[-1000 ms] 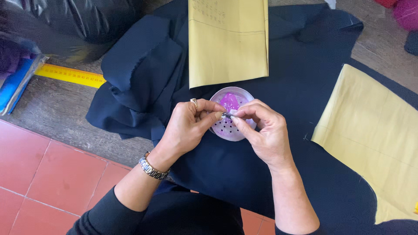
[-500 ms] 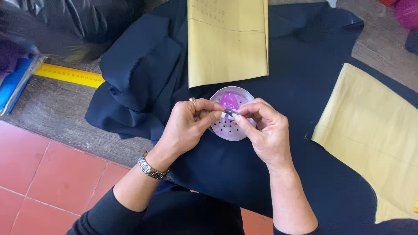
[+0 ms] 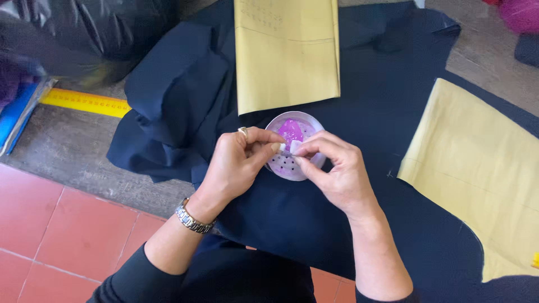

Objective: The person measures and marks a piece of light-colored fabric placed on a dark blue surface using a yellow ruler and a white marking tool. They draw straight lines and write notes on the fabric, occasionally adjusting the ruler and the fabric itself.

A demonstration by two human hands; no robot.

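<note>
Round perforated dish [image 3: 287,166] with purple piece [image 3: 290,130], small white bit [image 3: 294,147]

Both hands, left hand [image 3: 238,163] and right hand [image 3: 331,171], have shifted slightly lower over the round dish [image 3: 295,145].

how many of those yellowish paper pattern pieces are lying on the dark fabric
2. One pattern piece lies at the top, just above the round dish; the other pattern piece lies at the right. More may be hidden beyond the frame.

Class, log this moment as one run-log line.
left hand: pinching small white piece | right hand: pinching same piece | beneath: round perforated dish | surface: navy fabric
</note>
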